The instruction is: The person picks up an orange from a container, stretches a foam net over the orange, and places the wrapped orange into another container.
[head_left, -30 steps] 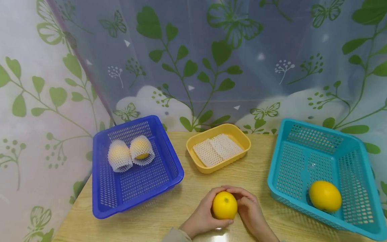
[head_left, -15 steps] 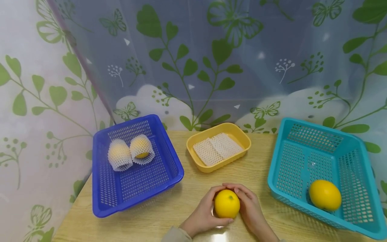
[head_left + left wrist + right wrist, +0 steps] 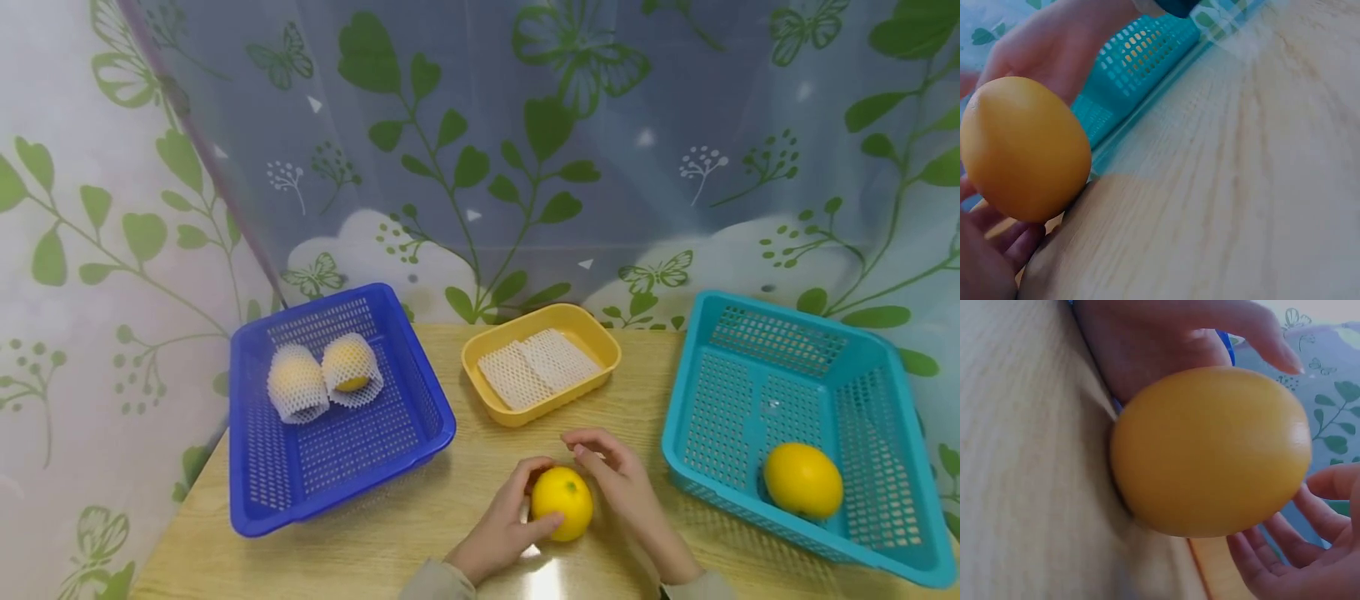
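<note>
A rounded, smooth yellow fruit (image 3: 561, 503) stands on the wooden table at the front, a small greenish stem scar on top. My left hand (image 3: 501, 527) holds it from the left, thumb across the near side and fingers round the far side. My right hand (image 3: 624, 487) is just to the right, fingers loosely bent, holding nothing. The right wrist view has the fruit (image 3: 1210, 453) large in the middle, with right-hand fingers (image 3: 1291, 544) close to its side. In the left wrist view the fruit (image 3: 1025, 150) rests low beside the tabletop.
On the left, a blue basket (image 3: 345, 492) holds 2 yellow fruits in white foam nets (image 3: 296, 385). A yellow tray (image 3: 517, 417) with foam nets (image 3: 540, 371) stands at the back middle. The teal basket (image 3: 712, 479) on the right holds another yellow fruit (image 3: 802, 481).
My right hand has come off the fruit, moving up and to the right. The left thumb has shifted onto the fruit's near face, and the left hand still holds it.
</note>
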